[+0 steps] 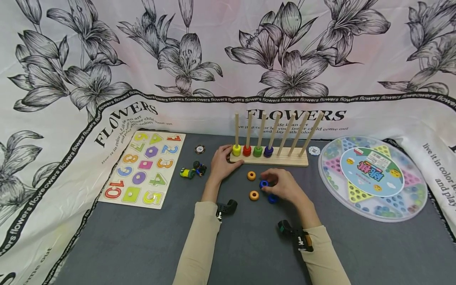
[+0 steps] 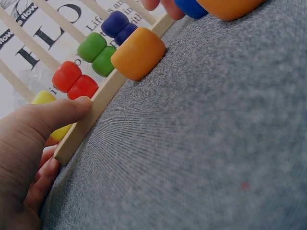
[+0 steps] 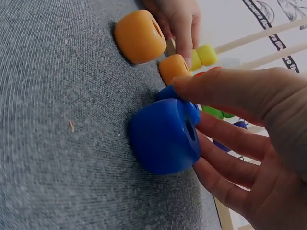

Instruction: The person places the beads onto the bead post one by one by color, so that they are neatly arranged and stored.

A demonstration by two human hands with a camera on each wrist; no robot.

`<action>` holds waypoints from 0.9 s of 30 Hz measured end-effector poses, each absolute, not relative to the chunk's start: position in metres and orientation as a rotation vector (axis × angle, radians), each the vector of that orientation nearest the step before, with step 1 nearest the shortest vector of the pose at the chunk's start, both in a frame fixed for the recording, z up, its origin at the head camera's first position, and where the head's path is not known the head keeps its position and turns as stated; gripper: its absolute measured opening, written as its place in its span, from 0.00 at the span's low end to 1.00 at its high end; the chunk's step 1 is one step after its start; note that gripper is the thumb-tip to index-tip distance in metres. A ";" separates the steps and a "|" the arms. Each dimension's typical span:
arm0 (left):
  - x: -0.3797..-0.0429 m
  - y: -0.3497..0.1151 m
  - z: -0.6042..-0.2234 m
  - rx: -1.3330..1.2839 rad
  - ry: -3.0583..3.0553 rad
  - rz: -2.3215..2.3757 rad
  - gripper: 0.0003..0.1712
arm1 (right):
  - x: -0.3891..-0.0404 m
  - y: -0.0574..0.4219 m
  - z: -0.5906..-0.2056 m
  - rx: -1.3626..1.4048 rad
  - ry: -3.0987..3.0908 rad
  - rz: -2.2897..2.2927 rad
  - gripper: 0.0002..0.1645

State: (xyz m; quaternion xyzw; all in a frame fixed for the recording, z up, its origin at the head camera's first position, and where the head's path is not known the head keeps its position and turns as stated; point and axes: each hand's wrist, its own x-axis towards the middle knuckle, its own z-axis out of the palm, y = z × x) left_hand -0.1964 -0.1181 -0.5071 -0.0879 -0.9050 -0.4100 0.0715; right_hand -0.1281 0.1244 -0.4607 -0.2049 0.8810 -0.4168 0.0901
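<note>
My left hand [image 1: 222, 163] grips the left end of a wooden base [image 1: 290, 159] carrying a row of upright pegs; in the left wrist view the thumb lies along its front edge. Yellow [image 1: 236, 150], red [image 1: 247, 151], green [image 1: 258, 151] and dark blue beads [image 1: 268, 151] sit low on the left pegs, stacked in twos. In front of the base, my right hand [image 1: 284, 185] pinches a blue bead [image 1: 263, 184] between thumb and fingers, partly hidden in the right wrist view. A second blue bead [image 3: 160, 139] lies close beside the fingers. Two orange beads [image 1: 251, 178], [image 1: 254, 198] rest left of them.
Left on the grey cloth lies a number and shape puzzle board [image 1: 142, 166]. Small toy figures [image 1: 192, 171] and a dark chip [image 1: 200, 149] are nearer the rack. Rightward are a white chip [image 1: 314, 151] and a round game board [image 1: 372, 178]. Flowered fabric [image 1: 242, 79] hangs behind.
</note>
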 end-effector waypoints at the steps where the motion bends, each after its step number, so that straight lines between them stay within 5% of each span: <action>1: -0.196 -0.118 -0.507 -0.268 -2.719 -1.233 0.39 | -0.128 0.125 -0.461 -0.608 2.621 -1.230 0.21; 27: -0.196 -0.118 -0.503 -0.253 -2.781 -1.178 0.40 | -0.135 0.136 -0.413 -0.501 2.872 -1.329 0.18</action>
